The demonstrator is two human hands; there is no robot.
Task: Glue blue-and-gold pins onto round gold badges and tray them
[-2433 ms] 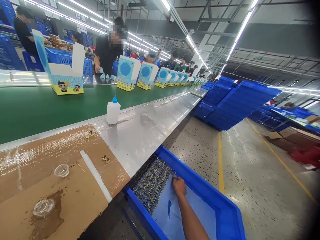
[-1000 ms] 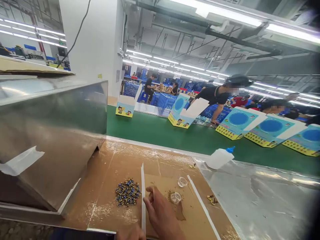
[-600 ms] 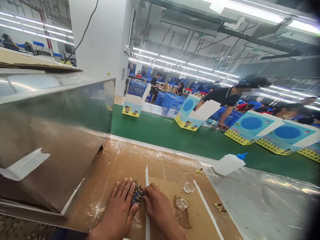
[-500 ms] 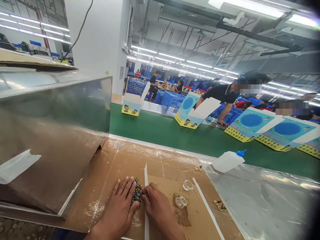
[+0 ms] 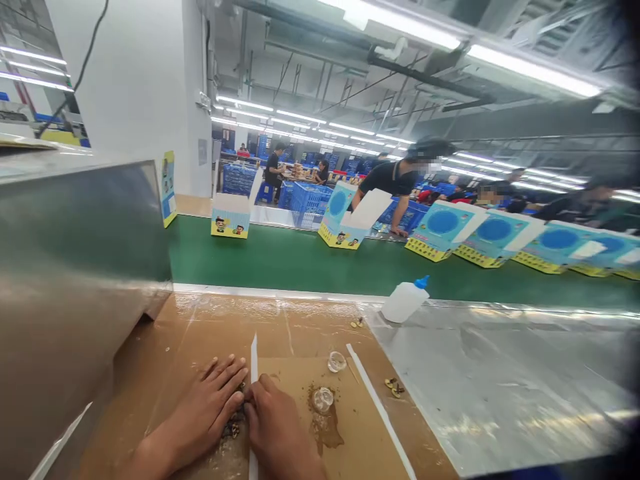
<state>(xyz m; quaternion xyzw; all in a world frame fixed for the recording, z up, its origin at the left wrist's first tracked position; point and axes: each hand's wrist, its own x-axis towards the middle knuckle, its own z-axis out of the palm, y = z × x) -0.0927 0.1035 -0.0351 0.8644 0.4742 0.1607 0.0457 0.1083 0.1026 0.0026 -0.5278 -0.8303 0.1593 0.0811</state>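
Note:
My left hand (image 5: 213, 397) lies flat, fingers stretched out, over a small pile of dark and yellow pieces (image 5: 233, 427) on the brown covered work surface. Most of the pile is hidden under that hand. Close beside it, my right hand (image 5: 277, 417) has its fingers curled together at the pile's right edge, across a white strip (image 5: 254, 373). What its fingertips pinch, if anything, is hidden. To the right are two small clear cups, one (image 5: 337, 362) farther back and one (image 5: 323, 399) in a wet brown patch. A thin stick (image 5: 355, 372) lies near them.
A white bottle with a blue cap (image 5: 404, 302) leans at the belt's near edge. Printed cartons (image 5: 230, 220) stand along the green belt (image 5: 280, 267). A metal box (image 5: 85, 267) rises at left. Small yellow-and-dark pieces (image 5: 395, 388) lie to the right. A co-worker (image 5: 387, 180) leans across the belt's far side.
My view has swung right, so the scene sits farther left. My left hand now covers more of the pile. My right hand keeps its curled pose beside it.

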